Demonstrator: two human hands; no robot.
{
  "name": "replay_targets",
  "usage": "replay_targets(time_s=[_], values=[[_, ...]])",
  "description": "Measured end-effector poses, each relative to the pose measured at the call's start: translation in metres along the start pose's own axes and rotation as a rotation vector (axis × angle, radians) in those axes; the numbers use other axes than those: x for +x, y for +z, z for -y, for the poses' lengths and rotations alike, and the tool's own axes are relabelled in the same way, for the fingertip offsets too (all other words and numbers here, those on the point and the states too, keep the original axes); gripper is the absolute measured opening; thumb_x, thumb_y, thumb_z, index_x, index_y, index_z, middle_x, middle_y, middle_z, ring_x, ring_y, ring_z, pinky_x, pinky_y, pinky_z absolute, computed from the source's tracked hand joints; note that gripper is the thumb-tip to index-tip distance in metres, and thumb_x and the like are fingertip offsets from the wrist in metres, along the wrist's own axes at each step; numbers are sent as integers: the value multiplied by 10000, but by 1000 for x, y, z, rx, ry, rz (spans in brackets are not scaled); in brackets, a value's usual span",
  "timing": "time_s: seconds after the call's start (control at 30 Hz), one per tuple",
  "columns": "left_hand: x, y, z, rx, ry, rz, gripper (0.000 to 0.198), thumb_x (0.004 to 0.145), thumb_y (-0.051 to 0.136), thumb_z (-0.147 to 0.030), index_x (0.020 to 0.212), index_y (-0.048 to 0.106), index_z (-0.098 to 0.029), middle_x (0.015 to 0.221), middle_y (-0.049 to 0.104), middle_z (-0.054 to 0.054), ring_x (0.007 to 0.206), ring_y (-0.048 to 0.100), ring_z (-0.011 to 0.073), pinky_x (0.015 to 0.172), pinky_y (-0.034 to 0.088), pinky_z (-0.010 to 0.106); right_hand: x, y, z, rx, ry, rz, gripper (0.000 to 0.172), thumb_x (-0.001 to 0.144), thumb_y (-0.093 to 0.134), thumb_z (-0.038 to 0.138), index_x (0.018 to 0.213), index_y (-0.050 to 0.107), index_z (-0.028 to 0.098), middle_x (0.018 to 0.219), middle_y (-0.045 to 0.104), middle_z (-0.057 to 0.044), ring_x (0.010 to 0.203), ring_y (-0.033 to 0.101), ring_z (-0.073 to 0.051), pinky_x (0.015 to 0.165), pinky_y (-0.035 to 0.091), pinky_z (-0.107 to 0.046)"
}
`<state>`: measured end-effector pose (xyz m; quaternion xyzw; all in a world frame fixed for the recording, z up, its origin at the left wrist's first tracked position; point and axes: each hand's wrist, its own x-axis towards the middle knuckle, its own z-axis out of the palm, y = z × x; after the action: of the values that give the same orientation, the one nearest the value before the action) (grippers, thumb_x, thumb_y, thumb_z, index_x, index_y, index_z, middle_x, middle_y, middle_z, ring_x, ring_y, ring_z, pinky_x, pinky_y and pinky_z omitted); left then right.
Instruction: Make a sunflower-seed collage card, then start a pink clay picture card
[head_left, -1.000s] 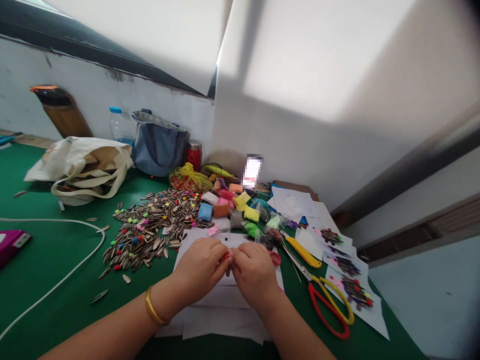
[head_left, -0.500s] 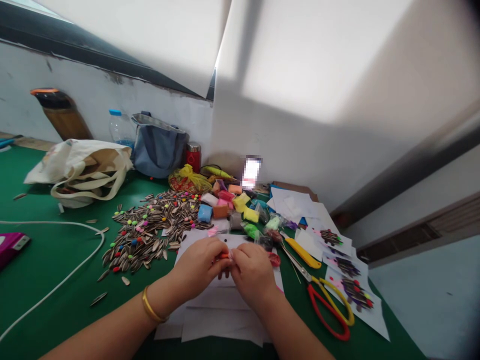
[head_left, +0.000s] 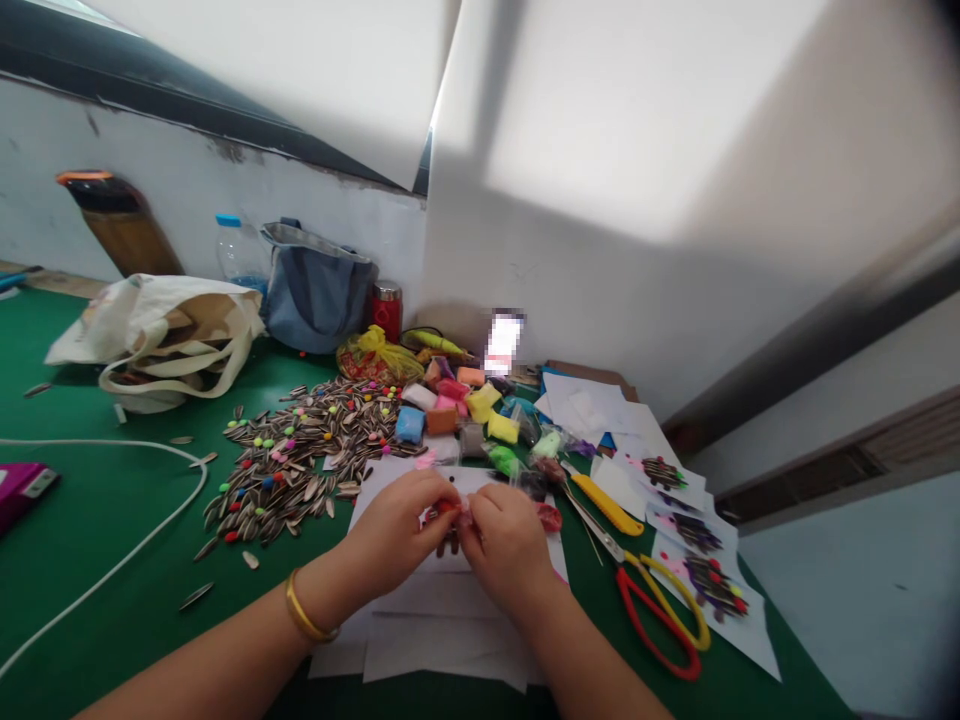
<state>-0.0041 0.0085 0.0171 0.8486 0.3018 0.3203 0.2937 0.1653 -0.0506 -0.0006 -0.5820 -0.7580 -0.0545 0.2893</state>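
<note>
My left hand [head_left: 409,515], with a gold bangle [head_left: 301,610] on the wrist, is closed in a pinch on a small orange-red piece of modelling clay [head_left: 448,507]. Against it, my right hand [head_left: 506,545] is closed on a clear plastic wrapper [head_left: 464,510]. Both hands meet over the white paper sheets [head_left: 431,640]. Under the fingers, small brown shapes [head_left: 450,547] show on the paper, mostly hidden. Just beyond the hands lie several wrapped packs of coloured modelling clay [head_left: 502,429].
Sunflower seeds [head_left: 300,460] with coloured balls are heaped to the left. Scissors [head_left: 626,560] and a yellow utility knife [head_left: 611,507] lie at right, beside papers with seed figures [head_left: 716,585]. Behind stand a cloth bag [head_left: 319,290], a red flask [head_left: 387,312] and a lit phone [head_left: 502,343].
Both hands stay together in nearly the same place. Between the fingertips, less of the orange-red clay shows and more of the clear wrapper does. The view has shifted very slightly.
</note>
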Motion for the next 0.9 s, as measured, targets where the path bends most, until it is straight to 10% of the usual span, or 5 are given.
replay_targets(time_s=[0.17,0.9], values=[[1,-4,1,189,198,-70,160,915,590,-270,822,705,-208,793,638,39,761,562,180,721,420,314,1,-4,1,55,6,6,277,938,483,243,675,545,186,714,551,-31,730,492,-174,671,275,-318],[-2,2,15,-117,-15,-173,178,912,577,-242,1035,706,-238,949,757,24,848,695,163,771,530,266,2,-3,0,237,91,-18,324,978,470,283,667,489,194,680,532,-11,684,492,-151,636,322,-277]])
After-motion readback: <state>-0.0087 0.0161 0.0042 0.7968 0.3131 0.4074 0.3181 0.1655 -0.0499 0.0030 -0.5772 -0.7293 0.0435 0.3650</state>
